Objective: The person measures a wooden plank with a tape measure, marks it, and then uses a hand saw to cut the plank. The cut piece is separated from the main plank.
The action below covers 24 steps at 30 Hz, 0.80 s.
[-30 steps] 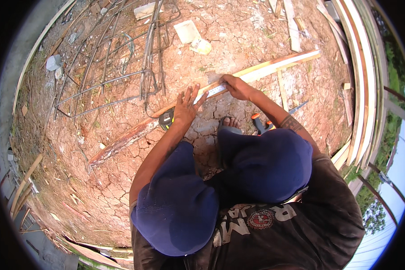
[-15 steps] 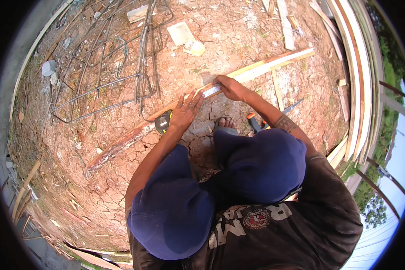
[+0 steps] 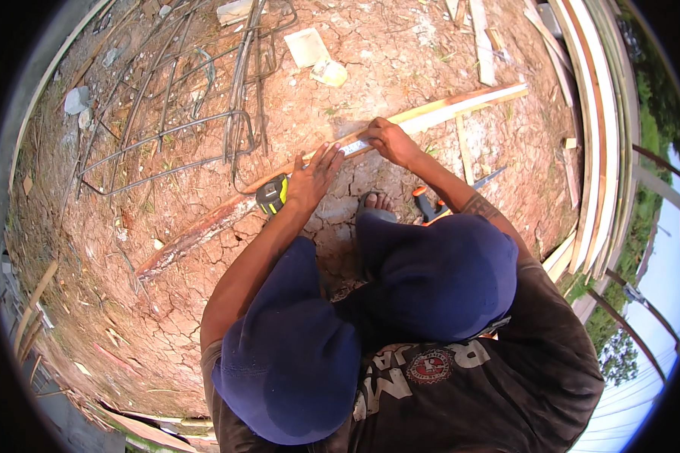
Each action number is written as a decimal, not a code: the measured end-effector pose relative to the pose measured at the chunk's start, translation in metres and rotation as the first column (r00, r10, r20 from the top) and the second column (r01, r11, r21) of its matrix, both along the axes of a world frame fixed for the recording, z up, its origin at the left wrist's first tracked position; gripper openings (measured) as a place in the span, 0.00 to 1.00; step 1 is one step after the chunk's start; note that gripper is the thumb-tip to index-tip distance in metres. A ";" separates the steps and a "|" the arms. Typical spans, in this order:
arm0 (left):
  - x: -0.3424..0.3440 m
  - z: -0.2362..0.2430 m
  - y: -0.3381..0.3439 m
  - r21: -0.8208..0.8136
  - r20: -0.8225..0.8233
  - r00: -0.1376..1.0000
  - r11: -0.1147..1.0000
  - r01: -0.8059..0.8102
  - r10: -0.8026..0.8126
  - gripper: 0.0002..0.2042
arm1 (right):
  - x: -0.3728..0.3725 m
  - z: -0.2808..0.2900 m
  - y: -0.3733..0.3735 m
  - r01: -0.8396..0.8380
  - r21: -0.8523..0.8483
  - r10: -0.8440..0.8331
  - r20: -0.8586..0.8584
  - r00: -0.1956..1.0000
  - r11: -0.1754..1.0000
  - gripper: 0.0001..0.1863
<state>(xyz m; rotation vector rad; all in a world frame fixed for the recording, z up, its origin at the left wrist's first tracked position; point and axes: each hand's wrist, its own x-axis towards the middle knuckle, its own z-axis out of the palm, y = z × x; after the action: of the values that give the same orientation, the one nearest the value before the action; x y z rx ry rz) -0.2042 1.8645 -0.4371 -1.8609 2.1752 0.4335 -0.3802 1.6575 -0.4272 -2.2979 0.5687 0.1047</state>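
A long board lies diagonally on the ground, rough and reddish at its left end. A white tape-measure blade runs along it. My left hand rests over the board and blade, fingers spread and extended, beside the black and yellow tape case. Farther right, my right hand has its fingers bent and pinched onto the blade and board edge. A handsaw with a black and orange handle lies below that arm, its blade partly visible. My knees in blue cloth and a sandalled foot are below the board.
Bent rebar frames lie at upper left on cracked dirt. A pale square scrap is above the board. Stacked long boards curve along the right rim, with loose wood pieces near them and more strips at the left rim.
The view has shifted slightly. Both hands have edged a little rightward along the board, staying on the tape, and more of the tape case now shows beside my left hand.
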 end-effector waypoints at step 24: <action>0.000 0.003 0.003 -0.116 -0.018 1.000 0.993 -0.011 0.009 0.38 | 0.002 0.004 0.007 -0.060 -0.053 0.066 0.113 0.991 0.997 0.10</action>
<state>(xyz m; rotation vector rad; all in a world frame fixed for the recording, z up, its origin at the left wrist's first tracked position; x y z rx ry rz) -0.2043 1.8673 -0.4343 -1.9343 2.2478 0.3327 -0.3782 1.6647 -0.4235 -2.3535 0.4442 -0.0111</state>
